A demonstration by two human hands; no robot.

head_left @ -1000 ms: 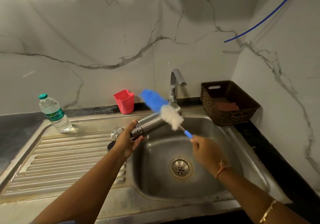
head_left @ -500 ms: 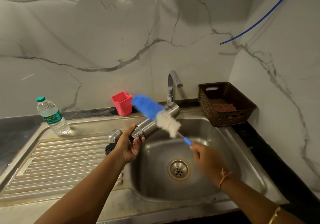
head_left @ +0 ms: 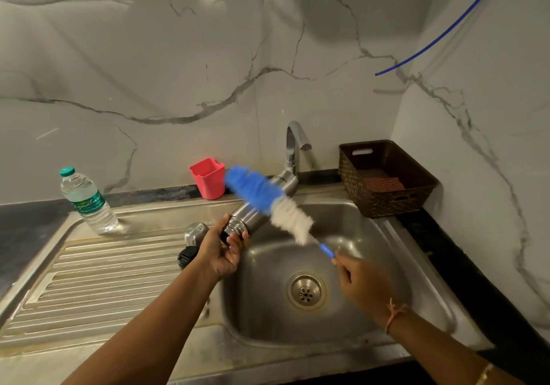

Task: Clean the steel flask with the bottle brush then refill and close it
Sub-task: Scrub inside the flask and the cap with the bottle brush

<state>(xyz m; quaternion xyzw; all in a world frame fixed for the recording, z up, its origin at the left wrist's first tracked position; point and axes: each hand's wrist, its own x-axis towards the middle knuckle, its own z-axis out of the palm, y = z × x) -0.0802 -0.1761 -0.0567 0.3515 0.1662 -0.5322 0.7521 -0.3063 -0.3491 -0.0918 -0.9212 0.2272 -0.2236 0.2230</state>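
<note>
The left hand (head_left: 221,253) grips the steel flask (head_left: 245,216) at its open neck, tilted above the sink (head_left: 387,265). The right hand (head_left: 363,283) pinches the handle tip of the bottle brush (head_left: 253,188), whose bristles cross the flask body outside. Risk: so rearward a pinch gives poor control; the head may miss the mouth or dislodge the flask.

One wide-angle view, worn on the person's head, looks forward and down, close over the sink (head_left: 262,310). Both forearms enter from the lower edge. The left hand (head_left: 221,253) sits near centre, the right hand (head_left: 361,280) to its right, and the marble wall (head_left: 148,57) rises beyond both.
</note>
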